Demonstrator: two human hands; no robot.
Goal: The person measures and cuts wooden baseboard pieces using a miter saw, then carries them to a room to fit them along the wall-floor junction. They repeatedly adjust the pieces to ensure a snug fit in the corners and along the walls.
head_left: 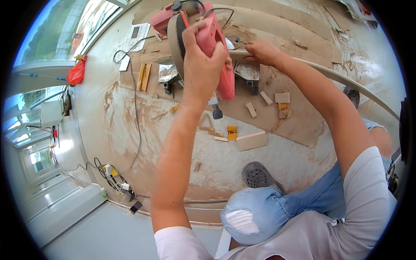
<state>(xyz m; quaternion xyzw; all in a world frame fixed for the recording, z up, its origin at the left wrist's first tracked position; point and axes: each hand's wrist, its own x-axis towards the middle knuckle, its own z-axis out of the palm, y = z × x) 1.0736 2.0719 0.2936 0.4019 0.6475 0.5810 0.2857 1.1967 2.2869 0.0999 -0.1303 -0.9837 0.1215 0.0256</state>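
A red power saw with a dark round blade housing stands at the upper middle, over metal side plates. My left hand is wrapped round the upper part of the red saw, fingers closed on it. To its right, my right hand grips a long pale strip, which runs from the saw out past my right arm, curved in the fisheye view. The strip's end at the blade is hidden behind the saw and my left hand.
Cardboard under the saw holds several wood offcuts and yellow pieces. A power cord runs left toward tangled plugs and a phone. A red bag hangs by the windows. My shoe rests below.
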